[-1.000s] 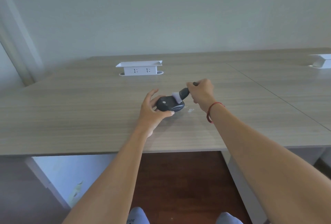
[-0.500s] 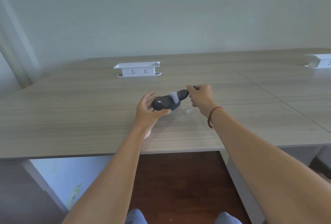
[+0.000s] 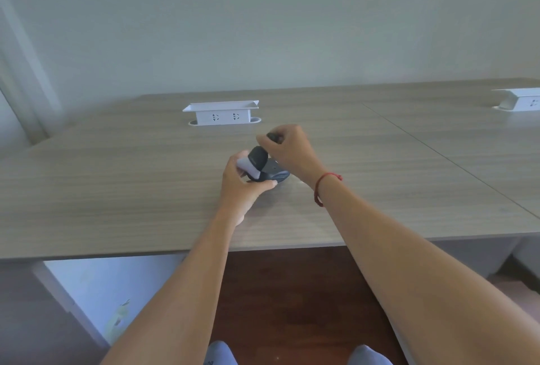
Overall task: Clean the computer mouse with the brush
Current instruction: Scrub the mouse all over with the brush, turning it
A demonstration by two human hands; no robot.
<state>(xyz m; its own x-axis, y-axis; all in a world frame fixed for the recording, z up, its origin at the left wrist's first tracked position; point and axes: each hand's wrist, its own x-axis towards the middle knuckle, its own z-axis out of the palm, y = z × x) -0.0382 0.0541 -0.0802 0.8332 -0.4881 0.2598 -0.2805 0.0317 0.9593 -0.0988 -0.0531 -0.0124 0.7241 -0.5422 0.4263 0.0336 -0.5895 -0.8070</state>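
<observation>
A dark grey computer mouse (image 3: 276, 173) rests on the wooden desk (image 3: 146, 183), near its middle. My left hand (image 3: 239, 189) grips the mouse from the left, thumb along its near side. My right hand (image 3: 287, 145) holds a brush (image 3: 254, 161) by its dark handle. The brush has a black ferrule and pale grey bristles, and the bristles press on the left end of the mouse, partly over my left fingers. A red string circles my right wrist.
A white pop-up socket box (image 3: 221, 113) stands behind the hands. A second socket box (image 3: 518, 100) sits at the far right. A seam (image 3: 438, 151) splits the desk into two tops. The desk's front edge runs just below my forearms, dark floor beneath.
The brush has swept from the right part of the mouse to its left end, and my right hand has tilted more upright. My left hand has kept its hold on the mouse.
</observation>
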